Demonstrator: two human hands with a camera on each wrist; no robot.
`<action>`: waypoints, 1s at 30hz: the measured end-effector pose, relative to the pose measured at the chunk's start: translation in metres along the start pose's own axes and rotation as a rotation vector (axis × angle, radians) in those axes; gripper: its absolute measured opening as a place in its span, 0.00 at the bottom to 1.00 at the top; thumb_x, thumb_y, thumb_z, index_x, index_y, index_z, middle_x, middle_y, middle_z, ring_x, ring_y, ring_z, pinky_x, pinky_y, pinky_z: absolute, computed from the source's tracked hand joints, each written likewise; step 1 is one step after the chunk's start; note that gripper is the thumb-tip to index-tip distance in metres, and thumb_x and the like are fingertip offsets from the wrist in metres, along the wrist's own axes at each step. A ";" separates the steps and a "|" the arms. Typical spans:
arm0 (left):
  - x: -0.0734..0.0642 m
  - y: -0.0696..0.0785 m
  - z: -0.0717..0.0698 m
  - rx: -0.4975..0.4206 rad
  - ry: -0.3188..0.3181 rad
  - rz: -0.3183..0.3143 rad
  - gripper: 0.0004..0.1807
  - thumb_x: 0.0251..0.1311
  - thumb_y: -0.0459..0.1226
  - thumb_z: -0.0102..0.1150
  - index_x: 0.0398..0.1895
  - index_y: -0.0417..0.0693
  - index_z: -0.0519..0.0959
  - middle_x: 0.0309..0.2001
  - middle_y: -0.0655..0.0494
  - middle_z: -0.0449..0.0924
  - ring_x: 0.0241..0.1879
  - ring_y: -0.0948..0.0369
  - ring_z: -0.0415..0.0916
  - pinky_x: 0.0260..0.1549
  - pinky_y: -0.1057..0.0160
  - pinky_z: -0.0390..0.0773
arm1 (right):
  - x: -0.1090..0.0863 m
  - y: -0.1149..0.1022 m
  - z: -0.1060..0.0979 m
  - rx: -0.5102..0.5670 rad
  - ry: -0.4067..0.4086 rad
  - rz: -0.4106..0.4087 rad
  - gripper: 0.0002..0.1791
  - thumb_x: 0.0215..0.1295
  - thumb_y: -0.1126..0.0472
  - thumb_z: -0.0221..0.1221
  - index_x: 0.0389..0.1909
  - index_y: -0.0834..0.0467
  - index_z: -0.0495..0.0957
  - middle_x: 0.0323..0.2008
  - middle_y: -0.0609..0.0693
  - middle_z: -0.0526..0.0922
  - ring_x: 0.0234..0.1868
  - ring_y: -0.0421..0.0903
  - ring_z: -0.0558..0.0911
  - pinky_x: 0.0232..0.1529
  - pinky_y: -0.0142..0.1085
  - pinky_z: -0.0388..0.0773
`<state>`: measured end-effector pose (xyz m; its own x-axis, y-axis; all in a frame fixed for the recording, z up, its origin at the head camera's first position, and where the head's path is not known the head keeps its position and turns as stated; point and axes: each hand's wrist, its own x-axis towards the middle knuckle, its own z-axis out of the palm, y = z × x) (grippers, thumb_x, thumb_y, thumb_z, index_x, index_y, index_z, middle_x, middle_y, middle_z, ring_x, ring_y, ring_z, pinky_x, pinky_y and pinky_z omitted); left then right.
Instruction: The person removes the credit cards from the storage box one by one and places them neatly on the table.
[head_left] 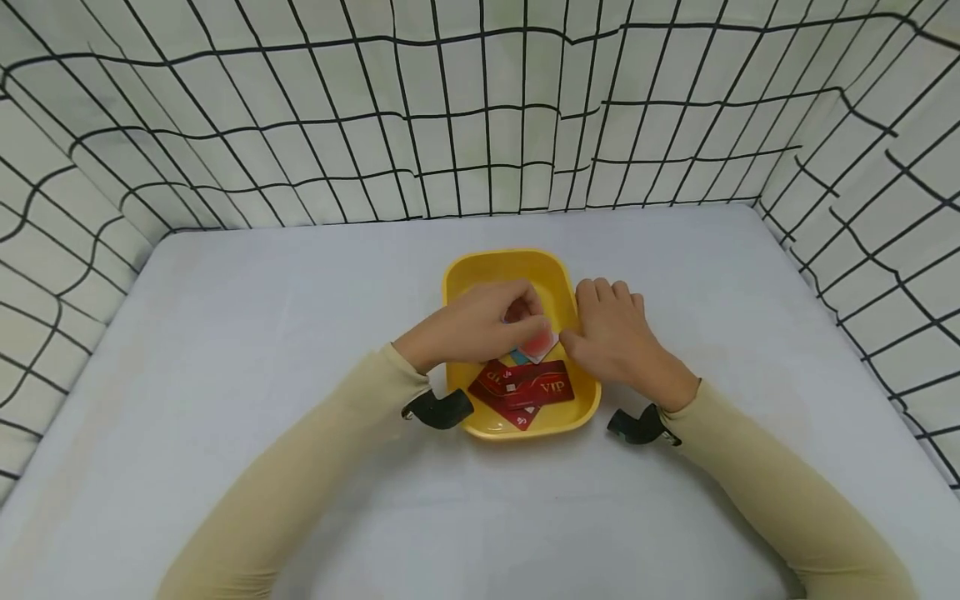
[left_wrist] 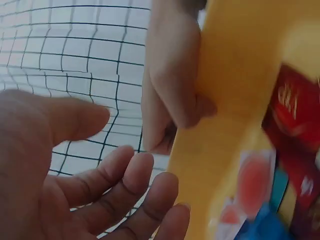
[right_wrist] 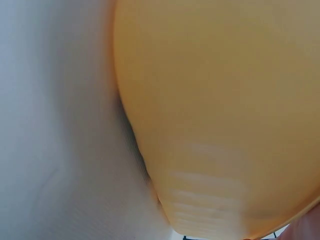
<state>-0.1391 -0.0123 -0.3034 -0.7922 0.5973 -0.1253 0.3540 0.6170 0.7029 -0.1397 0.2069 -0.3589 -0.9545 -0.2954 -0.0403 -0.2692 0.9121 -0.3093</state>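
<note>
A yellow plastic tray [head_left: 491,268] lies on the white surface, and red cards [head_left: 542,385], one marked VIP, overlap near its front end. Behind them is a white card with a pink-red patch [head_left: 538,343], beside something blue [left_wrist: 265,226]. My left hand [head_left: 486,323] is over the tray, thumb and fingers apart and loosely bent, with nothing between them in the left wrist view. At the right side, my right hand [head_left: 618,337] grips the tray's rim, thumb inside and fingers outside. The tray's outer wall [right_wrist: 215,110] fills most of the right wrist view.
A black wire grid [head_left: 487,108] stands along the back and both sides of the white tabletop [head_left: 300,333]. Black wrist-worn devices sit below the left wrist [head_left: 442,410] and right wrist [head_left: 636,427].
</note>
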 end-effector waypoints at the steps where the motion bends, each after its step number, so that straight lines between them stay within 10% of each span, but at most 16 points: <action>1: 0.001 -0.001 0.002 -0.052 -0.013 -0.030 0.12 0.73 0.48 0.54 0.47 0.51 0.77 0.42 0.53 0.83 0.39 0.57 0.77 0.37 0.64 0.79 | 0.000 0.000 0.000 0.001 0.002 -0.001 0.18 0.65 0.51 0.54 0.45 0.61 0.66 0.38 0.56 0.66 0.44 0.56 0.63 0.44 0.46 0.55; 13: 0.002 -0.015 0.019 -0.188 -0.154 -0.244 0.19 0.78 0.49 0.47 0.63 0.52 0.76 0.54 0.53 0.83 0.53 0.57 0.81 0.57 0.58 0.82 | 0.001 0.000 0.001 0.005 0.002 0.005 0.19 0.64 0.52 0.53 0.47 0.61 0.66 0.37 0.56 0.67 0.44 0.57 0.64 0.45 0.47 0.58; 30: 0.011 -0.022 0.031 0.020 -0.252 -0.198 0.18 0.69 0.39 0.65 0.60 0.50 0.78 0.50 0.55 0.84 0.49 0.59 0.79 0.51 0.64 0.85 | 0.000 0.001 0.001 0.021 -0.004 0.010 0.19 0.64 0.52 0.53 0.49 0.61 0.66 0.38 0.56 0.68 0.45 0.56 0.65 0.47 0.48 0.59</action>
<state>-0.1402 -0.0035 -0.3419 -0.6991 0.5714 -0.4298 0.2170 0.7424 0.6339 -0.1400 0.2072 -0.3598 -0.9568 -0.2870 -0.0473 -0.2565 0.9091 -0.3283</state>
